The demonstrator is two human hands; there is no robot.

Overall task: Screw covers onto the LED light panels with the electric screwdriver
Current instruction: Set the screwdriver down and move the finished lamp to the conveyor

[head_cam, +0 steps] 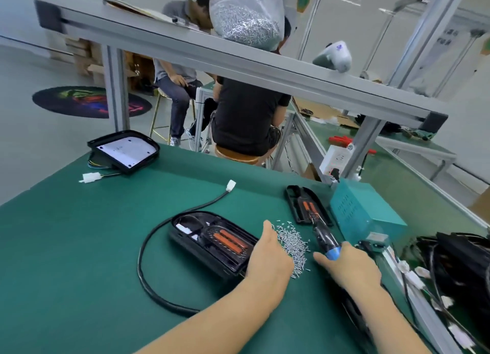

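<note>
Screw pile [291, 243] between both hands

Green table mat [79, 234], black light panel [212, 245] with orange strips, silver screws [293, 243], teal box [363, 210]

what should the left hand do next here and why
Probably pinch one screw from the loose screw pile. The left hand lies right at the pile beside the black panel, and the right hand already grips the electric screwdriver, tip off the panel, so a screw seems needed first.
</note>
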